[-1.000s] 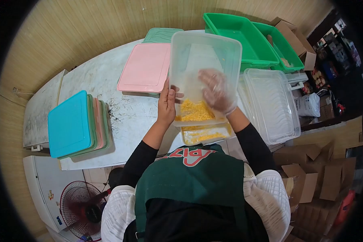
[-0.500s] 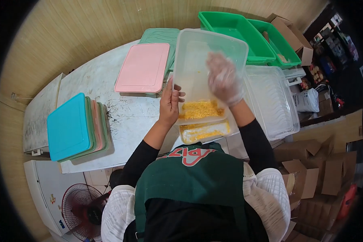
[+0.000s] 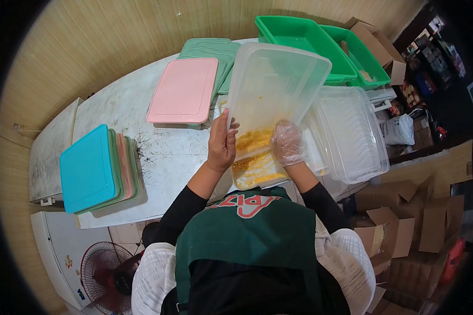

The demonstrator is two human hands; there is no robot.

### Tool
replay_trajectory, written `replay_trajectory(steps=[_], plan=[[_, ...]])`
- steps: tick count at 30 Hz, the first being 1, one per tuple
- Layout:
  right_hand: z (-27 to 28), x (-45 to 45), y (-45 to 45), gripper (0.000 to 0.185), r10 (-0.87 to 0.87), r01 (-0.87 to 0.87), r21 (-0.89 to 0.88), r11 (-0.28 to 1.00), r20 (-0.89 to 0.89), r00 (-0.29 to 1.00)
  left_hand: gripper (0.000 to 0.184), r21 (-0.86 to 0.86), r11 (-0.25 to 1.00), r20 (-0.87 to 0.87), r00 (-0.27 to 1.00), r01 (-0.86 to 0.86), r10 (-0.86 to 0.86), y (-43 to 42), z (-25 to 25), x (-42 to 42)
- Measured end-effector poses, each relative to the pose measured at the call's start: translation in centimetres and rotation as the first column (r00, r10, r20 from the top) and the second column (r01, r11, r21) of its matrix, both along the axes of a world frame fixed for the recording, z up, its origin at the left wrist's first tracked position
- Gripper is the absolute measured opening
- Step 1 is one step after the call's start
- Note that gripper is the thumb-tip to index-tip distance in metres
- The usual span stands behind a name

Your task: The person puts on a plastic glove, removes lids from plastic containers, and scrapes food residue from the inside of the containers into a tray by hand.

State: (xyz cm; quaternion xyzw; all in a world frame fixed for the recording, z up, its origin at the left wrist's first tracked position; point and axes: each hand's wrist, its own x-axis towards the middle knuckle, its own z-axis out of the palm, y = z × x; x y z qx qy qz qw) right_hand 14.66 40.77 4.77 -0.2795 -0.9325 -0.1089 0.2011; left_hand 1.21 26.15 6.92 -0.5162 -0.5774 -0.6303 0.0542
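A translucent plastic container [image 3: 273, 79] is tilted up in front of me, with yellow-orange crumbs [image 3: 253, 140] gathered along its lower end. My left hand [image 3: 223, 142] grips its left rim, thumb on the outside and fingers curled over the edge. My right hand [image 3: 287, 142], in a clear plastic glove, is inside by the crumbs at the lower right. Its fingers look curled together, and what they hold, if anything, is hidden. Beneath the tilted one, a second container [image 3: 240, 186] has more yellow crumbs on its bottom.
To the left stands a stack of containers with a blue lid [image 3: 88, 168] on top. A pink lid [image 3: 183, 92] and green lids [image 3: 207, 48] lie behind. Green trays [image 3: 305, 39] and clear stacked containers [image 3: 352, 134] are at right, cardboard boxes [image 3: 389, 231] below.
My right hand has moved down to the crumbs near the lower end. The container is tilted more steeply, and more of the crumbs in the lower one show.
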Motion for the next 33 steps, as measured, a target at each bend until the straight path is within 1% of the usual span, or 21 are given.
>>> replay_trajectory(steps=[1,4,7,9,10,13,15,16,18,19,20,21,23,24,26,27,29,30,33], plan=[[-0.4,0.2,-0.3,0.01,0.021,-0.013,-0.087,0.996,0.089,0.996,0.045,0.004,1.0,-0.021,1.0,-0.015,0.015,0.0,0.1,-0.1],[0.6,1.0,-0.5,0.017,0.088,-0.075,-0.243,0.967,0.046,0.995,0.045,0.005,0.999,-0.069,0.997,-0.046,0.047,-0.1,0.3,-0.2],[3.8,1.1,-0.1,0.023,0.029,-0.022,0.035,0.999,-0.229,0.973,0.046,-0.013,0.999,-0.082,0.995,-0.05,0.048,-0.2,0.2,-0.2],[5.2,0.1,1.0,0.019,-0.059,0.097,0.16,0.982,-0.227,0.972,0.048,-0.017,0.999,-0.079,0.996,-0.041,0.039,-0.3,0.2,0.1],[5.5,-0.3,1.6,0.017,-0.102,0.154,0.222,0.963,-0.229,0.968,0.049,-0.028,0.999,-0.119,0.992,-0.043,0.039,-0.3,0.2,0.1],[3.7,-1.1,2.5,0.02,-0.182,0.221,0.266,0.938,-0.164,0.97,0.051,-0.036,0.999,-0.219,0.975,-0.036,0.027,-0.3,0.1,0.2],[3.0,-1.0,1.6,0.023,-0.213,0.217,0.077,0.973,-0.059,0.975,0.052,-0.018,1.0,-0.256,0.967,-0.011,0.006,-0.5,0.0,0.3],[2.8,-0.9,0.9,0.025,-0.219,0.219,-0.02,0.975,-0.002,0.976,0.053,0.014,1.0,-0.251,0.968,-0.021,0.024,-0.5,-0.2,0.3],[1.2,-1.0,0.2,0.028,-0.176,0.182,-0.055,0.982,0.09,0.98,0.054,0.073,0.997,-0.241,0.969,-0.038,0.054,-0.4,-0.5,0.3],[0.5,-0.9,-0.1,0.03,-0.155,0.166,-0.074,0.983,0.134,0.979,0.055,0.116,0.993,-0.294,0.954,-0.022,0.055,-0.3,-0.3,0.2],[-0.2,-0.3,-0.8,0.033,-0.09,0.09,0.014,0.996,-0.032,0.995,0.056,0.157,0.988,-0.346,0.937,-0.003,0.058,-0.2,0.0,0.0],[-0.5,-0.2,-0.8,0.032,-0.045,0.044,-0.022,0.999,-0.07,0.997,0.056,0.198,0.98,-0.396,0.916,0.018,0.063,-0.1,0.3,0.0],[-1.3,0.0,-0.6,0.031,0.044,-0.057,-0.085,0.995,-0.152,0.987,0.058,0.177,0.984,-0.404,0.912,-0.004,0.076,0.1,-0.3,-0.1],[-0.6,0.1,-0.9,0.031,0.032,-0.056,-0.124,0.991,-0.187,0.982,0.059,0.165,0.986,-0.409,0.909,-0.016,0.083,0.2,-0.7,-0.2],[1.9,0.3,-1.7,0.031,0.001,-0.055,-0.202,0.978,-0.257,0.966,0.054,0.161,0.986,-0.344,0.934,-0.04,0.094,0.4,-0.9,-0.2],[2.3,0.3,-1.7,0.032,0.061,-0.123,-0.156,0.98,-0.355,0.933,0.052,0.159,0.986,-0.311,0.945,-0.05,0.098,0.6,-1.0,-0.2],[2.9,0.4,-1.7,0.035,0.181,-0.242,-0.047,0.969,-0.529,0.829,0.051,0.155,0.987,-0.3,0.949,-0.05,0.095,0.8,-1.3,-0.3],[3.9,0.4,-1.8,0.037,0.224,-0.269,-0.003,0.963,-0.543,0.809,0.051,0.152,0.987,-0.295,0.951,-0.051,0.094,0.8,-1.3,-0.4],[7.4,-0.6,-2.1,0.042,0.332,-0.324,0.116,0.939,-0.56,0.759,0.049,0.122,0.991,-0.349,0.933,-0.05,0.09,0.7,-1.4,-0.4]])
